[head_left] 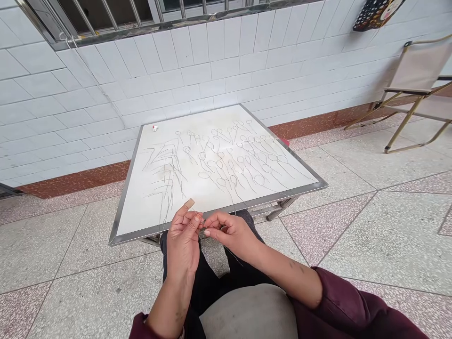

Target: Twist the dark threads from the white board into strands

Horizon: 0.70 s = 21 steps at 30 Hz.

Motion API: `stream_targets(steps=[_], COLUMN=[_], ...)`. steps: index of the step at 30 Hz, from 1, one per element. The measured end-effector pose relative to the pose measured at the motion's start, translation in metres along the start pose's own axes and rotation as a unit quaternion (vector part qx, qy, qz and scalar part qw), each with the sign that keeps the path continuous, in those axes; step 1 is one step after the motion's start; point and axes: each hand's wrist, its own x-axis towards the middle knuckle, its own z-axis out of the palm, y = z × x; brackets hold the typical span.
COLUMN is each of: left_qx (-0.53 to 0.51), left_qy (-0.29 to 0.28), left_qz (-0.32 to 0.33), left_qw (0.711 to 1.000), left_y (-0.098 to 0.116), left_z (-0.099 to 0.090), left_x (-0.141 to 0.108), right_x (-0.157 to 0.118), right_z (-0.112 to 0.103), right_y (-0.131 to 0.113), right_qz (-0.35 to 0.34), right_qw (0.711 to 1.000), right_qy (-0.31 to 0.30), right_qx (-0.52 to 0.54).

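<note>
Close together at the near edge of the white table (197, 190), my two hands are working on a thin wire (236, 256). My left hand (185, 235) pinches it between thumb and fingers, and one raised finger has a tan wrap at its tip. From the other side my right hand (231, 233) grips the same wire with thumb and forefinger. A tail of it trails below my right hand over my dark trousers. How the wire is shaped between the fingertips is too small to make out. Several looped wires (221, 181) lie across the tabletop, and bent, loopless wires (165, 172) are grouped at its left.
A small white and red object (155, 127) sits at the table's far left corner. Behind stands a white tiled wall (197, 84) under a barred window (134, 12). On the right are a folding chair (413, 84) and a hanging patterned bag (374, 16).
</note>
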Motion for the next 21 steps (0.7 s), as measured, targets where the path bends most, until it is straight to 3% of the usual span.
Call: stream_targets(steps=[9,21], left_qx=[0.030,0.016], left_qy=[-0.013,0.021], left_qz=[0.003,0.006], left_qw=[0.999,1.000], left_y=[0.0029,0.0028], left_z=[0.0044,0.0084], left_x=[-0.0032,-0.0060], right_x=[0.0004,-0.0033], right_z=[0.0009,0.0050], right_y=[-0.0007,0.0019], right_qz=[0.000,-0.048], right_qw=[1.000,0.997], right_qy=[0.022,0.056], right_qx=[0.016,0.001])
